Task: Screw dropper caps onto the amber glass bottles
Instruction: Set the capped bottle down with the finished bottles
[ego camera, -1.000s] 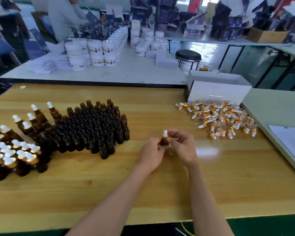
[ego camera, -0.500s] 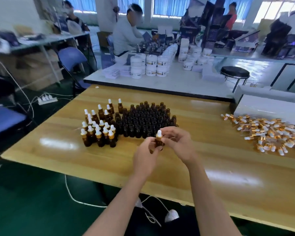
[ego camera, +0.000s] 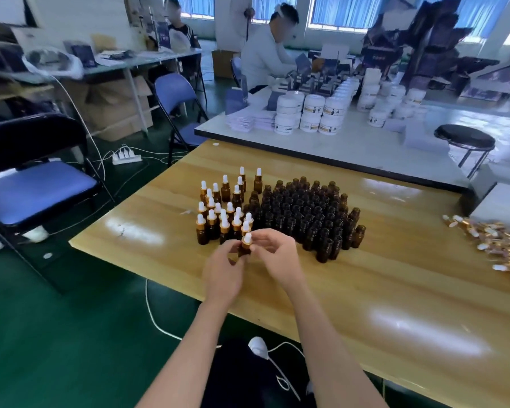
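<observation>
Over a wooden table (ego camera: pixel 365 290), two hands hold one amber bottle (ego camera: pixel 243 251)

Head view: near the table's left edge, the left hand (ego camera: pixel 223 269) curls its fingers round the bottle's body. The right hand (ego camera: pixel 277 257) pinches the white-tipped dropper cap (ego camera: pixel 247 239) on its neck. Just behind stand capped bottles (ego camera: pixel 218 219), with uncapped bottles (ego camera: pixel 304 213) to their right and loose caps (ego camera: pixel 495 240) far right.

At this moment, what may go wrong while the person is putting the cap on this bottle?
1. The left hand and right hand work on the held bottle right beside the capped bottles; a bump might topple several.
2. The hands are near the table edge; if the bottle slips, it may fall to the floor and break.
</observation>
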